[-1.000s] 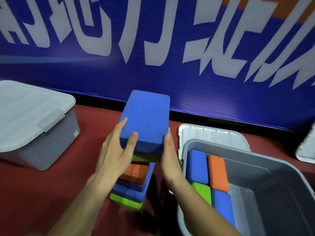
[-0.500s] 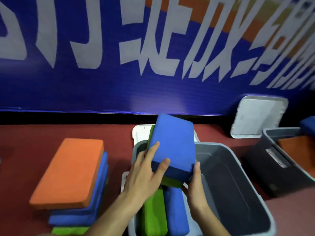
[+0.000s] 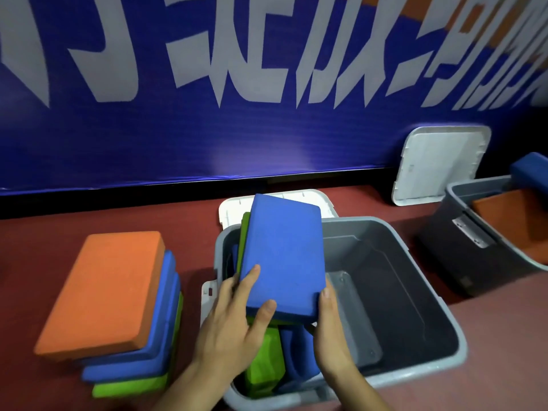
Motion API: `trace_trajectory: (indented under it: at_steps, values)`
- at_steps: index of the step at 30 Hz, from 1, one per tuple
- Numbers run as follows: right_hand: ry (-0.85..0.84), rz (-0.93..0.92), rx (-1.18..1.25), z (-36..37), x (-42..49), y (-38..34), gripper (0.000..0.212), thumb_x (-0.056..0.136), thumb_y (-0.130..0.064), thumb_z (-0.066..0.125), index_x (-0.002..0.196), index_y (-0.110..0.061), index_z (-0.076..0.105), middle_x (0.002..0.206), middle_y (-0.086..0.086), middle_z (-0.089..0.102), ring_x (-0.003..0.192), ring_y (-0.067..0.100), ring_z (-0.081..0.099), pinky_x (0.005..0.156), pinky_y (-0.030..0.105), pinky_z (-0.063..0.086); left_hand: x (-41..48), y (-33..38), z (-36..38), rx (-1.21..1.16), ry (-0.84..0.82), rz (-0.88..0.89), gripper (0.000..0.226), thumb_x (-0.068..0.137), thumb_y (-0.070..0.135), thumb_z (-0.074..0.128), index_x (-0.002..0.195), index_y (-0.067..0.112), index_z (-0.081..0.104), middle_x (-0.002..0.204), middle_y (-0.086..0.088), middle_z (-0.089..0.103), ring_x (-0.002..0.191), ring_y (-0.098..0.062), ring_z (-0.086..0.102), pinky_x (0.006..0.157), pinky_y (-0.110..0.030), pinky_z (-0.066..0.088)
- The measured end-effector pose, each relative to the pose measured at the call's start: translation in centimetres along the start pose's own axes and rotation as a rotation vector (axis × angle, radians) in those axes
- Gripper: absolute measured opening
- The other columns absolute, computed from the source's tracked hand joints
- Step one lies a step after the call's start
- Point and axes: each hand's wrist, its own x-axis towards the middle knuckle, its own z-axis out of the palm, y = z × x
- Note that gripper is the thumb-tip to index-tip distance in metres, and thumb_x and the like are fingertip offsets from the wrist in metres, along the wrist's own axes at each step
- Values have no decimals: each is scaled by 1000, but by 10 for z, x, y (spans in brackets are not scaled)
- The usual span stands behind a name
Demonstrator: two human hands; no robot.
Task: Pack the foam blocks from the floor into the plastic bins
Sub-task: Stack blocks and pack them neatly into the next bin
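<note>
The left hand [image 3: 234,330] and the right hand [image 3: 332,330] hold a blue block [image 3: 281,256] with a green block [image 3: 245,232] pressed flat under it. The pair hangs over the left part of the open grey bin [image 3: 385,376], above the rim and not yet set down. The left hand's thumb and forefinger lie on the blue top face while its other fingers wrap the near-left edge. The right hand clamps the near-right corner, thumb along the side, with its fingers hidden beneath. The pair's long axis runs away from the person, far end tipped up. Bare bin floor lies below and to the right, on the right hand's side, so lowering it there looks like the move to come. Inside the bin, near-left, one green packed block [image 3: 264,360] and one blue packed block [image 3: 299,354] show; more may hide under the held pair. The floor stack [image 3: 103,292] to the left counts one orange block on top, seemingly two blue and one green at the bottom. Two bins are in view; the second bin [image 3: 462,250] at right holds one orange block and has a blue one at its far edge. There are two white lids: one [image 3: 234,209] behind the near bin, one [image 3: 439,164] leaning on the banner [image 3: 207,143].
</note>
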Motion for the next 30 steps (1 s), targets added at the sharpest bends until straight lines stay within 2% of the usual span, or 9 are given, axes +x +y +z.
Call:
trace_trajectory:
  at_steps: [3,6,9,12,14,17,22,26,30]
  values:
    - [9,-21,-17,0,-5,-1,50,106,-58,22,145,-41,48,143,-19,58,136,4,51,117,47,38,-1,0,1,117,13,1,89,79,93,5,155,49,22,163,11,19,144,-18,32,102,-42,47]
    - [-11,-52,-41,3,-7,-9,51,108,-56,22,150,-37,44,148,-15,54,139,6,48,118,41,37,3,11,1,225,47,111,86,89,84,13,151,32,43,170,7,6,155,-20,10,118,-39,25]
    - [7,-83,-105,4,-11,-24,68,96,-78,25,155,-45,35,155,-19,45,145,7,40,121,47,31,7,27,0,295,51,142,86,87,86,4,157,42,28,169,13,1,156,-18,-5,117,-40,28]
    - [66,-174,-31,-5,-15,-48,77,89,-83,30,152,-40,40,150,-23,50,141,0,43,120,38,36,5,47,-3,120,55,143,86,77,93,-5,153,56,10,165,22,-13,153,-9,-18,118,-29,12]
    - [94,-230,38,-17,-16,-67,83,83,-90,36,149,-40,46,150,-15,53,141,7,47,118,45,37,5,66,-3,6,92,191,78,83,91,3,151,56,17,167,18,-5,154,-10,-12,119,-30,5]
    - [207,-269,151,-41,-11,-103,72,78,-92,42,139,-55,51,145,-5,58,133,17,57,109,51,46,11,94,6,-37,119,289,73,90,85,13,155,52,22,169,9,9,154,-19,7,119,-36,16]
    - [407,-366,-39,-94,12,-140,60,87,-86,28,137,-58,43,144,-14,54,132,14,55,108,55,45,40,161,35,-73,-3,314,89,79,92,-4,155,47,-12,169,2,9,156,-18,4,123,-39,21]
    - [416,-262,-105,-124,36,-132,60,87,-89,28,135,-56,44,138,-17,59,127,10,58,107,53,45,61,195,66,-99,-62,302,89,77,90,-8,154,47,-20,159,1,26,130,-29,49,96,-43,46]
    - [285,-150,-169,-140,57,-110,36,110,-49,27,128,-46,59,126,-28,63,120,-7,56,108,36,43,72,189,100,-97,-174,191,75,70,90,-17,141,67,-27,141,-2,39,109,-32,60,88,-45,51]
